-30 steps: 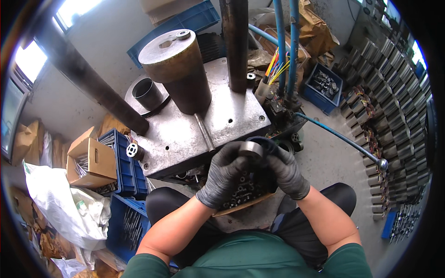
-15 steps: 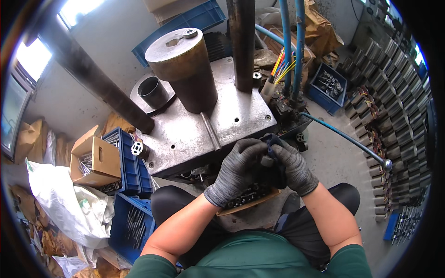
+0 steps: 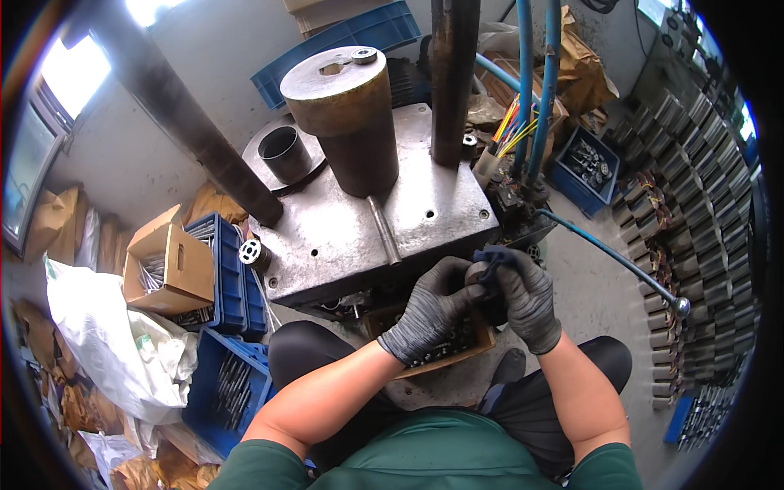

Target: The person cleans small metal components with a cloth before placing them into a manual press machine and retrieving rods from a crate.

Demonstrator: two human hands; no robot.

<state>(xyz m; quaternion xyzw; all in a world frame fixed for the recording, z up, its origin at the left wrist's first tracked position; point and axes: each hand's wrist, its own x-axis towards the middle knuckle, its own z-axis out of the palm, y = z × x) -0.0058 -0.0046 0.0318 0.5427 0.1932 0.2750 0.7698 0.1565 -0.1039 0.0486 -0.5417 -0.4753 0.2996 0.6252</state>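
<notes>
Both hands wear grey knit gloves and meet just in front of the steel press plate's near edge. My left hand [image 3: 431, 307] is closed on a small round metal part [image 3: 475, 274], partly hidden by the fingers. Bunched in my right hand [image 3: 529, 304] is a dark blue cloth [image 3: 495, 258], which touches the part. Beneath the hands stands an open cardboard box [image 3: 482, 341] of small dark metal pieces, between my knees. A steel rod [image 3: 383, 232] lies on the press plate [image 3: 351, 237], its tip jutting over the near edge.
A thick steel cylinder [image 3: 351, 122] stands on the plate between two dark columns [image 3: 453, 90]. To the right, a blue lever with a ball end [image 3: 679, 307] reaches out before stacked metal cores [image 3: 678, 212]. Blue crates [image 3: 214, 437] and a white sack [image 3: 106, 343] crowd the left.
My hands have shifted slightly down and right in the view, and the cloth now shows above the right fingers. The press has also shifted right in the view as the head turned.
</notes>
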